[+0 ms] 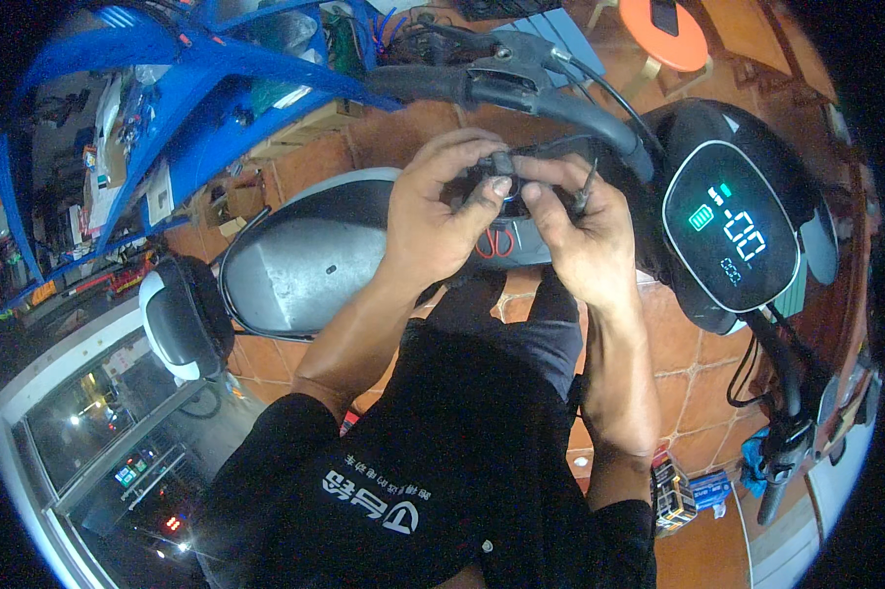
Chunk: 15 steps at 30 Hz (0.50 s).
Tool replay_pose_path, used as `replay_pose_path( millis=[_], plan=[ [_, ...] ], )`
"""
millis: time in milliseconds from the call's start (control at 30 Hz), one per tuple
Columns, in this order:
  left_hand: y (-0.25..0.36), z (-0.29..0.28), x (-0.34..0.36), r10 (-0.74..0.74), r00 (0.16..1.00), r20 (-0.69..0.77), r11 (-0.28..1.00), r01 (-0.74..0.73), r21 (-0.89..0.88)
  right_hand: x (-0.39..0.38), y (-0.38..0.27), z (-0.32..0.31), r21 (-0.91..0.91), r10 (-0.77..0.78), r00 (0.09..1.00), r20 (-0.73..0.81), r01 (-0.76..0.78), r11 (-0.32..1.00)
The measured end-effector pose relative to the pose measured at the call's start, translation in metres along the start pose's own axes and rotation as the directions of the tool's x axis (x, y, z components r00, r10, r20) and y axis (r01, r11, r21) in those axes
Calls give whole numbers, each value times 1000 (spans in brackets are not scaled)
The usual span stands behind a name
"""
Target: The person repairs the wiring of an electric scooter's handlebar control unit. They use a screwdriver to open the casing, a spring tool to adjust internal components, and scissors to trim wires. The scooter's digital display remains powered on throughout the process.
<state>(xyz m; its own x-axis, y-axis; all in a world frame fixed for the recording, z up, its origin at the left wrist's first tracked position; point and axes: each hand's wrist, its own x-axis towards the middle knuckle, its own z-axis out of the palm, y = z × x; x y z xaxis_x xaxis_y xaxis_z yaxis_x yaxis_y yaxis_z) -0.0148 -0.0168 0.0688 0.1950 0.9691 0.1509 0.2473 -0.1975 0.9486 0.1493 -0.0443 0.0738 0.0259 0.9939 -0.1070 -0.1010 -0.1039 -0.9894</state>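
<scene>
I hold one small black part (502, 163) in my left hand (441, 196), near the scooter handlebar (521, 96).
Left is curled closed; right hand (588, 231) is half closed, its hold I cannot tell. I judge this is close handling; next move calls for steadiness.

Moderate indoor light leaves a pale sheen on the scooter seat (310, 250), while the display (732, 226) glows brightly. The black shirt (462, 422) sinks into darkness. Fisheye distortion curves the blue shelving (286, 64); black fills the corners, and grain softens fine detail.
</scene>
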Motion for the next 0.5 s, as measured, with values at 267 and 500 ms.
replay_pose_path(
  millis=[267,500],
  plan=[
    [-4,8,1,96,995,-26,993,-97,-61,4,1,-10,-152,-51,998,31,55,987],
    [-12,12,6,239,970,-50,965,-231,123,7,-4,-15,-264,-15,997,73,34,964]
  ],
)
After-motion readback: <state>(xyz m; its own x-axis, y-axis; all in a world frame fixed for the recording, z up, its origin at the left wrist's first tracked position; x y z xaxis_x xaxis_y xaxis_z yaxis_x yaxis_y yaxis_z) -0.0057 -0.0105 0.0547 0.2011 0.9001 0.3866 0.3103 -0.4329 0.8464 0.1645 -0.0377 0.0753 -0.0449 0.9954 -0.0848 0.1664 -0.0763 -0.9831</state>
